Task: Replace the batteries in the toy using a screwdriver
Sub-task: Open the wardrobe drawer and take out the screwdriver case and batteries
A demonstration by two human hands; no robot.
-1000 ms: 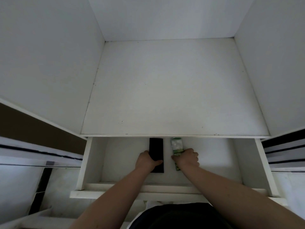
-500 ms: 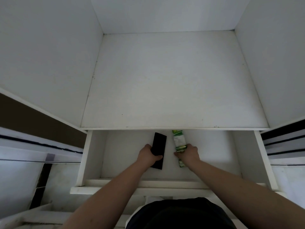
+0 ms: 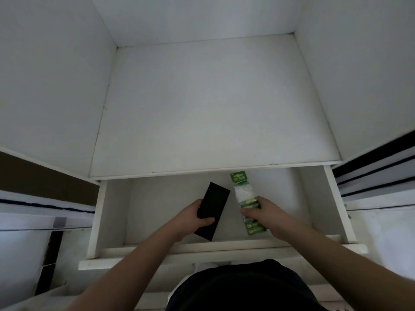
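A white drawer (image 3: 107,221) stands pulled out at the 6 o'clock side of a white shelf (image 3: 213,108), and both of the person's bare arms reach down into it. The left hand (image 3: 193,217) grips a flat black case (image 3: 213,209), thumb curled over its near long edge and fingers wrapped round the far one; the case is tilted, its far end pointing toward 1 o'clock and its near end toward 7 o'clock. Whether it rests on the drawer floor or is lifted clear of it cannot be told. The right hand (image 3: 267,215), at 3 o'clock from the case, pinches a green battery pack (image 3: 246,202) about its middle, fingers curled round the strip. The pack runs lengthwise from 12 to 6 o'clock, its green header card close under the shelf's front edge and its lower green end showing below the hand, just short of the drawer's front wall. A pale, whitish stretch of wrapping sits between the header and the green cells. The two hands are apart, each clamped on its own thing, with the case and pack lying near each other but not touching. At 6 o'clock, below the drawer front, dark clothing (image 3: 242,286) fills the bottom of the view.
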